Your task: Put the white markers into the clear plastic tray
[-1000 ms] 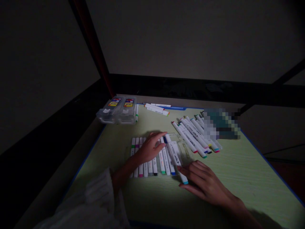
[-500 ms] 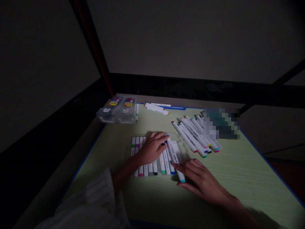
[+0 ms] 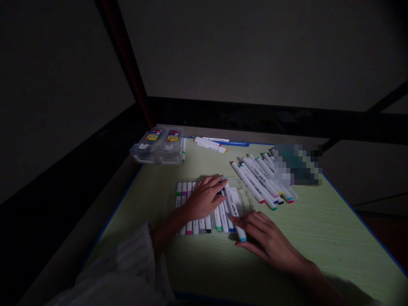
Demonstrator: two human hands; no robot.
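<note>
**Light-blue-tipped marker point(image 3: 234, 210) sits between both hands, over the open case**

Here on my feed, the right hand point(image 3: 266, 238) has its fingers narrow, holding the marker's near end; the left hand point(image 3: 204, 199) has fingertips at the far end, and whether they pinch it I cannot tell. The marker lies aslant at the right end of the row of markers point(image 3: 184, 208) in the clear case point(image 3: 247, 199), its near tip towards me.

Room to move? Plenty on my right: a broad stretch of tabletop point(image 3: 321, 229) runs out to the blue edge point(image 3: 350, 208). Beyond the case it's tighter, with the loose pile of markers point(image 3: 259, 178) near its far right side. At the back left, two plastic boxes point(image 3: 146, 155) crowd the corner.

Now the print: dark lettering runs along the held marker, too small for me to read. The boxes' labels point(image 3: 173, 135) show yellow, red and blue, their words illegible.
</note>
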